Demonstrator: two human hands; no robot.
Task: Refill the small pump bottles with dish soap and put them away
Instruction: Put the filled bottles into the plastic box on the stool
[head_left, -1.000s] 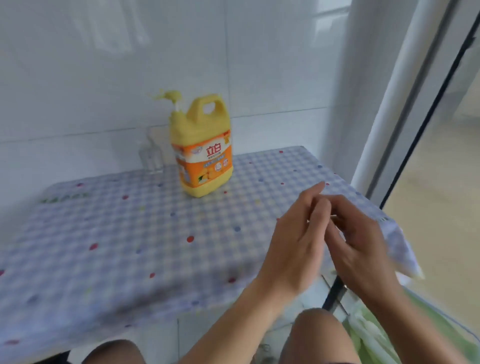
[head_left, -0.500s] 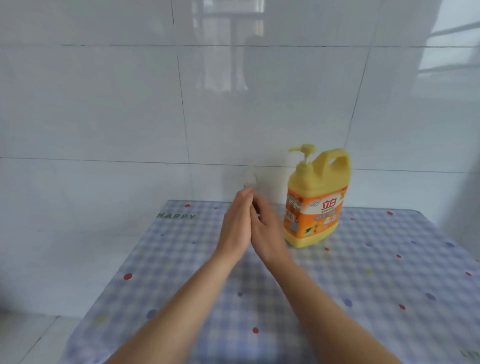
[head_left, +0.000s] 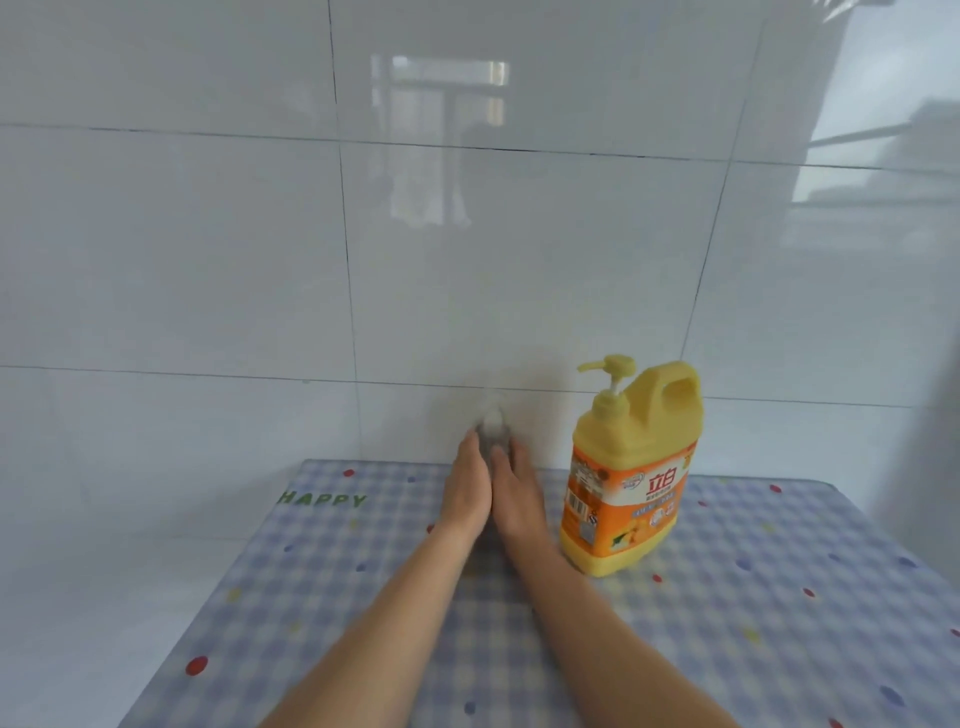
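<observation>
Head view puts the fingertips first: the left hand's fingers (head_left: 470, 446) and the right hand's fingers (head_left: 511, 451) reach out nearly straight and side by side, not curled, with a narrow gap between the two sets of tips. In that gap, just past the tips at the far edge of the table, stands the small pump bottle (head_left: 492, 423), clear and badly blurred. Its long axis looks upright; which way its pump head faces I cannot tell, and its lower body is hidden between the hands. Whether either set of fingers touches it I cannot tell either. Both the left hand (head_left: 467, 493) and the right hand (head_left: 519, 499) flank it about equally, so neither is clearly nearer. I judge that the coming move turns on the bottle lying straight ahead of the tips, so that curling in from both sides would close on it. To the right of the right hand, just beside the wrist, the yellow dish soap jug (head_left: 631, 467) stands upright, handle to the right, its pump spout (head_left: 597, 366) pointing left toward the small bottle. Everything rests on a checked tablecloth (head_left: 727, 597) with coloured dots and the word HAPPY (head_left: 323, 500) at the far left, against a pale tiled wall (head_left: 208, 260).
</observation>
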